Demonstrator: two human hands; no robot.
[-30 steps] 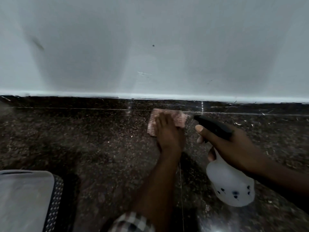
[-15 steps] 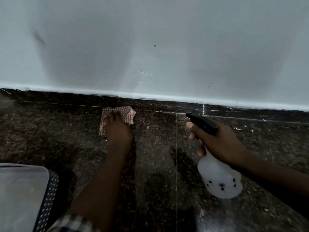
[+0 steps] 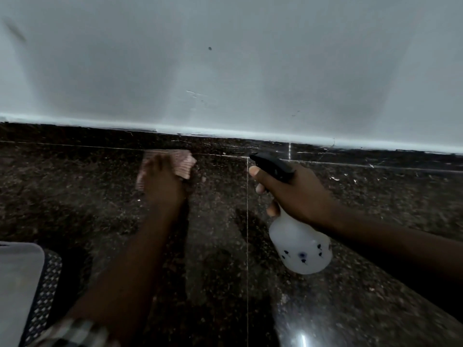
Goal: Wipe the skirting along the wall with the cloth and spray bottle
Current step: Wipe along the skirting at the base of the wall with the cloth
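A dark granite skirting runs along the foot of the white wall. My left hand presses a pink checked cloth against the floor right at the skirting's base; the hand is blurred. To the right, my right hand grips a translucent white spray bottle by its neck, with the black nozzle pointing left toward the skirting and a finger on the trigger.
The floor is dark speckled granite with a thin white joint line between my hands. A grey object with a black perforated edge lies at the bottom left. A checked sleeve shows at the bottom.
My left hand slid the cloth leftward along the skirting, from next to the bottle's nozzle to well left of the joint line. The bottle hand has held its pose.
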